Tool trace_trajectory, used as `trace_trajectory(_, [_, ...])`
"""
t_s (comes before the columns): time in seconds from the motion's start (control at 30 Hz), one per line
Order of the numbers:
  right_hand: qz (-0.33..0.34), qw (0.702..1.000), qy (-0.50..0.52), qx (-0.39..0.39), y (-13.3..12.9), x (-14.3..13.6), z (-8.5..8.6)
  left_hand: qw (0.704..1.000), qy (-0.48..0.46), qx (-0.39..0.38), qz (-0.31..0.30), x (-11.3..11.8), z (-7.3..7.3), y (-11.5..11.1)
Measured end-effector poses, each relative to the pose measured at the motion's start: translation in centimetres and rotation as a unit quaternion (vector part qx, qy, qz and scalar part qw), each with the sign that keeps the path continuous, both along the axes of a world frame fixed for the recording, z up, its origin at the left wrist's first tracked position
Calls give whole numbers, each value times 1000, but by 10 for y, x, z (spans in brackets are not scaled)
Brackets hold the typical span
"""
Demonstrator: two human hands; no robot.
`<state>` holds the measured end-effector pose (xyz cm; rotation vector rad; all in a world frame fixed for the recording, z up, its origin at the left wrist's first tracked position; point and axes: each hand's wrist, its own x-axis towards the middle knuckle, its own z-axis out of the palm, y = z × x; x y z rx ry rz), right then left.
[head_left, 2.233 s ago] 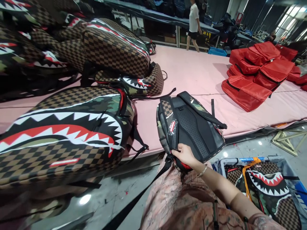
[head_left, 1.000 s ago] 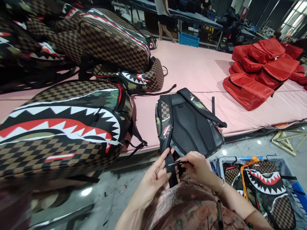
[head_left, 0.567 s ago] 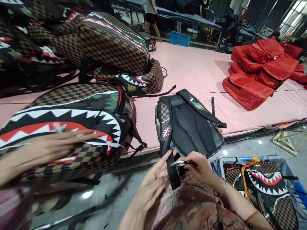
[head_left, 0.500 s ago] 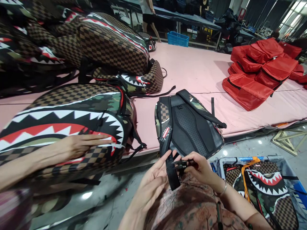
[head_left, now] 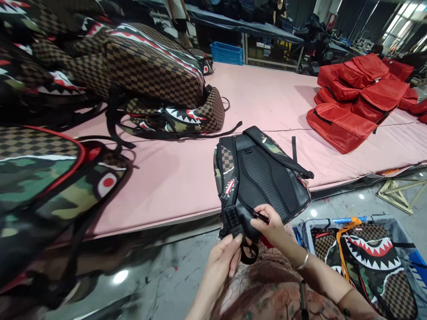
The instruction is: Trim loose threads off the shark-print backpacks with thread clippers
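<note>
A small backpack lies back side up at the pink table's front edge, its black padded back and straps showing. My left hand pinches the lower end of its left shoulder strap, which hangs over the edge. Just right of that strap, my right hand is closed around a small dark tool, whose shape is partly hidden by the fingers. A loop of black webbing hangs between my hands.
Checkered shark-mouth backpacks are piled at the left of the pink table. A large camouflage backpack is at the near left. Red bags lie at the right. A bin of backpacks stands on the floor at the lower right.
My left hand has closed on the strap end and moved slightly lower. The right hand with the tool has shifted slightly. The co-worker's hand is gone, and the large left backpack has moved and turned.
</note>
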<state>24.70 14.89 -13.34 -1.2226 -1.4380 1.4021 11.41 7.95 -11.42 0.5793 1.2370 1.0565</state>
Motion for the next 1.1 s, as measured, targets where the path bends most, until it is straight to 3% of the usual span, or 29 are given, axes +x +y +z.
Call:
trace_trajectory(0.1, [19, 985, -69, 159, -4, 14, 5, 1000, -11, -11, -16, -6, 3, 2])
trace_trajectory(0.2, [68, 932, -142, 326, -7, 26, 7, 999, -28, -19, -20, -8, 3, 3])
trace_trajectory(0.3, [99, 903, -185, 374, -6, 29, 6, 999, -32, -30, -16, -6, 2, 4])
trace_trajectory(0.47, [111, 898, -202, 375, -4, 26, 9, 999, -3, -48, -17, -1, 7, 8])
trace_trajectory(0.7, [114, 916, -184, 336, -5, 23, 18, 998, 21, -50, -38, -3, 13, 4])
trace_trajectory(0.8, [124, 915, -176, 341, -3, 27, 15, 996, 23, -27, -76, -8, 11, 5])
trace_trajectory(0.93, [143, 914, -159, 344, 1, 31, 14, 983, 97, 32, -153, -17, 4, 7])
trace_trajectory(1.03, [130, 942, -90, 296, 0, 30, 18, 975, 135, 50, -171, -19, 1, 1])
trace_trajectory(1.1, [109, 971, 8, 210, -2, 28, 19, 980, 131, 33, -143, -20, 3, -2])
